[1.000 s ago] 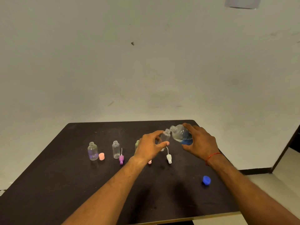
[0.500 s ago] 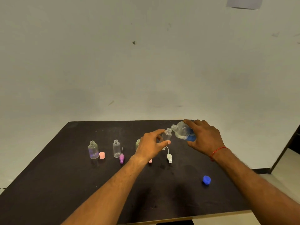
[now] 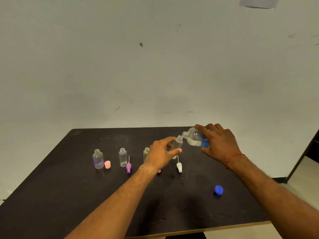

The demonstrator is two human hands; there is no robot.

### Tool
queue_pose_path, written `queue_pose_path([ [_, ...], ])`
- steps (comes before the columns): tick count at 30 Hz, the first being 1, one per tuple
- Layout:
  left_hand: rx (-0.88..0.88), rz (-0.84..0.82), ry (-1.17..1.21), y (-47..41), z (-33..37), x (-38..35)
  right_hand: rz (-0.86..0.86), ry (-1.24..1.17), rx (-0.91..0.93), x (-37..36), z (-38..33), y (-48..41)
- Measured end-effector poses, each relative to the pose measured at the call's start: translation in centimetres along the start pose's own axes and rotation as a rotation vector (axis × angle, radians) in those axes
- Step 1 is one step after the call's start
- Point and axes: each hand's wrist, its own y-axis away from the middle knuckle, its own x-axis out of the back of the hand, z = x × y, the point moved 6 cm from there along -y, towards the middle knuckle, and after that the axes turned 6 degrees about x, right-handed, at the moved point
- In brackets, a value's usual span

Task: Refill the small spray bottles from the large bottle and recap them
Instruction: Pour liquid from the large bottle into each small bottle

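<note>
My right hand (image 3: 218, 144) grips the large clear bottle (image 3: 196, 139) with a blue label, tilted so its open mouth touches the neck of a small clear spray bottle (image 3: 177, 145). My left hand (image 3: 161, 155) holds that small bottle a little above the table. Three more uncapped small bottles stand in a row to the left: a purple-tinted one (image 3: 98, 159), a clear one (image 3: 122, 157) and a green-tinted one (image 3: 146, 153), partly hidden by my left hand.
Loose on the black table (image 3: 69, 195) lie a pink cap (image 3: 107, 164), a purple sprayer head (image 3: 128, 167), a white sprayer head (image 3: 179, 166) and, nearer the front right, the blue cap (image 3: 218, 190). A pink piece shows under my left wrist. The table's far edge meets a white wall.
My right hand has raised the large bottle and tipped it further until its mouth met the small bottle's neck. My left hand kept the small bottle nearly in place.
</note>
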Motion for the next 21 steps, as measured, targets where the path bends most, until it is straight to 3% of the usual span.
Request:
queue_pose_path([
  [21, 0.002, 0.002, 0.033, -0.01, -0.27, -0.18, -0.045, 0.076, 0.013, 0.66, -0.04, -0.44],
])
